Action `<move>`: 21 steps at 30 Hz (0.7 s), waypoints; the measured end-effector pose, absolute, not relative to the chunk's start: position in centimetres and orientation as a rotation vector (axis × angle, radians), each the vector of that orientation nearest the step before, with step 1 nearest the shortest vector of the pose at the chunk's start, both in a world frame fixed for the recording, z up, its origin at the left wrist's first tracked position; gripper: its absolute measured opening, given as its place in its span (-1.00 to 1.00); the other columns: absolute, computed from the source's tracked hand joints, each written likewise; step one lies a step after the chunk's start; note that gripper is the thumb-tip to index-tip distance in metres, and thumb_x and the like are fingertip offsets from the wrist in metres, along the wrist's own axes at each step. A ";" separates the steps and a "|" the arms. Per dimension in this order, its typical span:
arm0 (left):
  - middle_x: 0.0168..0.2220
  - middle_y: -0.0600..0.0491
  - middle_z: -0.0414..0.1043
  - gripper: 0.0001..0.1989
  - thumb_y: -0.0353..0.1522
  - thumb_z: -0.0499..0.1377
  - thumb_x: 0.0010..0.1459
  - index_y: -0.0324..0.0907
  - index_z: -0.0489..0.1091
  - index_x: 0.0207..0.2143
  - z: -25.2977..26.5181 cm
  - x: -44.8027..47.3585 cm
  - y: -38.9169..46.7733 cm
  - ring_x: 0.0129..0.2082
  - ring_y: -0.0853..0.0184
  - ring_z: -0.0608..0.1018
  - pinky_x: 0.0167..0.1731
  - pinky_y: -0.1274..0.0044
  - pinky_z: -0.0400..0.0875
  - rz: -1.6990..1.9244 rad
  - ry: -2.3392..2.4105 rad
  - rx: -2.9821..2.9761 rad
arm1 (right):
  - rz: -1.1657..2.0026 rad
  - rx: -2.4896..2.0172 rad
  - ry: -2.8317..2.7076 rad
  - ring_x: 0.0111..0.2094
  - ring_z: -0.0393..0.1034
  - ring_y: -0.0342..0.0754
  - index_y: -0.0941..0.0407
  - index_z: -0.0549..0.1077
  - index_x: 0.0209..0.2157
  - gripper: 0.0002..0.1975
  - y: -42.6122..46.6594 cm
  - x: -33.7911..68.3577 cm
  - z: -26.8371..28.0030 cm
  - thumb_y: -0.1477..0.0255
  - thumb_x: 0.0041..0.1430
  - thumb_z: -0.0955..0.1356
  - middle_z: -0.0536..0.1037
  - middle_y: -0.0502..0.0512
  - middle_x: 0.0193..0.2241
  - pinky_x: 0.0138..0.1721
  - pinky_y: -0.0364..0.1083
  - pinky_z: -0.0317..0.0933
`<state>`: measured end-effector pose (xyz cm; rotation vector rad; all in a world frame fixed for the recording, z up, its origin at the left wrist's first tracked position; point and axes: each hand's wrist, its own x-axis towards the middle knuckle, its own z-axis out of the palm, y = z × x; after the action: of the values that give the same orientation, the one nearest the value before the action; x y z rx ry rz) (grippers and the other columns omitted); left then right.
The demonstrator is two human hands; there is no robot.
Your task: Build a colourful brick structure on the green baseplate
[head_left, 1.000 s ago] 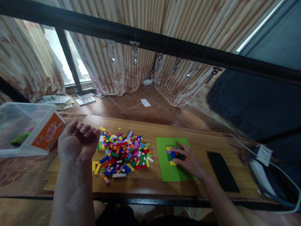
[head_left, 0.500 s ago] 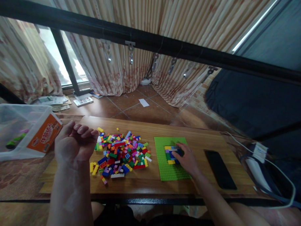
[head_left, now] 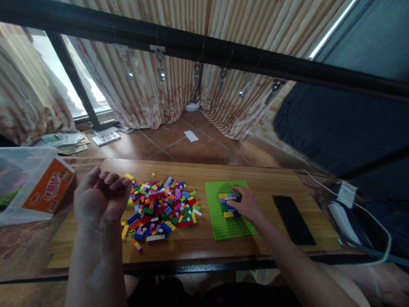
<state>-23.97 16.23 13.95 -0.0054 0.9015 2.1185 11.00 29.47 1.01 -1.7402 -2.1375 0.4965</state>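
On the green studded baseplate (head_left: 212,216) stands a small toy-brick build (head_left: 228,214) in yellow, blue, white and green. My right hand (head_left: 249,205) reaches over its right side. The thumb lies across the middle of the build and the fingers curve round its far edge, covering part of the bricks. My left hand (head_left: 102,192) is raised, palm towards me, with the fingers curled into a fist; the inside of the fist is hidden. It hovers just left of a loose heap of mixed toy bricks (head_left: 160,208).
A clear plastic box (head_left: 13,158) with an orange label stands at the left. A black phone (head_left: 294,219) lies right of the baseplate on the wooden table (head_left: 184,256). Beyond it are a white cable (head_left: 387,240) and a dark bar (head_left: 228,51) across the view.
The view has shifted slightly, so the table items sit further left. My right hand remains at the brick build, and my left fist keeps its pose.
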 end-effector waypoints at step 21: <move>-0.75 0.24 0.04 -0.67 -0.36 0.06 0.10 -0.18 0.02 -0.65 13.8 -22.4 17.0 -0.77 0.52 0.16 -0.61 0.62 0.26 1.973 0.899 0.015 | 0.561 -1.762 -2.351 0.06 0.26 0.16 0.08 0.42 -0.02 -0.31 30.1 11.6 2.9 0.27 -0.30 0.51 0.38 0.18 0.01 0.04 0.09 0.15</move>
<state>-22.43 17.04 13.78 0.0153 0.8994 1.9734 11.64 30.10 2.91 -1.7617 -2.3512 0.5611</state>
